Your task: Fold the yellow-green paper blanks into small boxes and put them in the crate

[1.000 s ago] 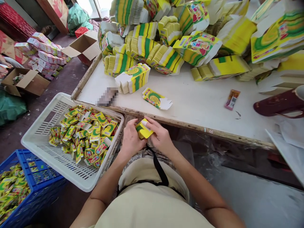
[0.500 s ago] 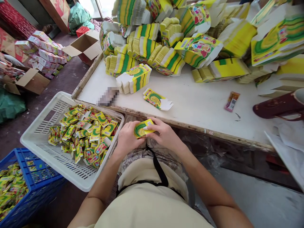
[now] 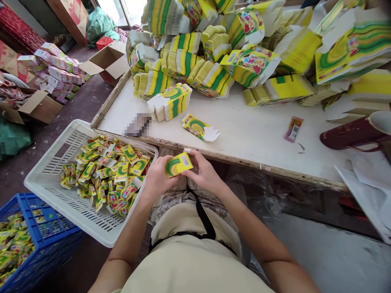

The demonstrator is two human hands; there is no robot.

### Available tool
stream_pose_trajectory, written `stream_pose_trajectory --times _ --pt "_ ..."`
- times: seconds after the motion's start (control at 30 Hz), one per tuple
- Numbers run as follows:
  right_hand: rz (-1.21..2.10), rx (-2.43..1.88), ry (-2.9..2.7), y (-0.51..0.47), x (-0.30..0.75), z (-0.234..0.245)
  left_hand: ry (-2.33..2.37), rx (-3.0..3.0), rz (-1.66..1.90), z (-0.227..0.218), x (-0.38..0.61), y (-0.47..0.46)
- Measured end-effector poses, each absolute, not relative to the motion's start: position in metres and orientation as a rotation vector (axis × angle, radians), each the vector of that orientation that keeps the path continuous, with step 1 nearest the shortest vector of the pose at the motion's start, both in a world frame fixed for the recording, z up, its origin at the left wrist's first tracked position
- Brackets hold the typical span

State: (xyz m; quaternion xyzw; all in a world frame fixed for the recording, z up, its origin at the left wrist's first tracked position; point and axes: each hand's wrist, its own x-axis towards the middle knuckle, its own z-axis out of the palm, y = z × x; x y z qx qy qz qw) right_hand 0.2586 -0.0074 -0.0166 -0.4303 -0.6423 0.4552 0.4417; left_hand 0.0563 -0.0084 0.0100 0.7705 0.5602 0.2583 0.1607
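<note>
Both of my hands hold one small yellow and green carton (image 3: 178, 164) just below the front edge of the white table (image 3: 250, 134). My left hand (image 3: 158, 178) grips its left end. My right hand (image 3: 204, 173) pinches its right end, fingers closed on it. A flat unfolded carton (image 3: 199, 127) lies on the table just beyond my hands, beside a short stack of flat cartons (image 3: 170, 101).
A white slotted basket (image 3: 58, 191) with several folded cartons stands at my left; a blue crate (image 3: 29, 240) with more sits below it. Heaps of flat carton stacks (image 3: 244, 44) cover the table's far side. A small sachet (image 3: 292, 128) and a dark red jug (image 3: 357, 132) lie to the right. Open cardboard boxes (image 3: 106, 61) stand on the floor.
The carton has turned in my hands from edge-on to showing its green spiral face, and it has shifted slightly left and up.
</note>
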Motion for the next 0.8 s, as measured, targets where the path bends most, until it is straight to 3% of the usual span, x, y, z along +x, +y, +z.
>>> stream_pose_trajectory --times 0.1,0.23,0.33,0.53,0.8 --pt "0.956 -1.185 -1.633 0.024 0.262 -0.018 1.983 2.052 0.865 0.009 0.013 0.000" --pt "0.444 -1.663 -1.648 0.085 0.279 -0.026 2.464 1.822 1.025 0.015 -0.038 0.004" --pt "0.322 -1.909 -1.738 0.112 0.286 -0.036 2.306 1.845 1.033 0.014 -0.040 0.001" --pt "0.255 -1.854 -1.785 0.109 0.286 -0.049 1.842 1.860 0.984 -0.003 0.007 -0.003" --pt "0.513 -1.596 -1.435 0.099 0.293 -0.033 1.515 1.686 1.023 -0.006 0.042 -0.008"
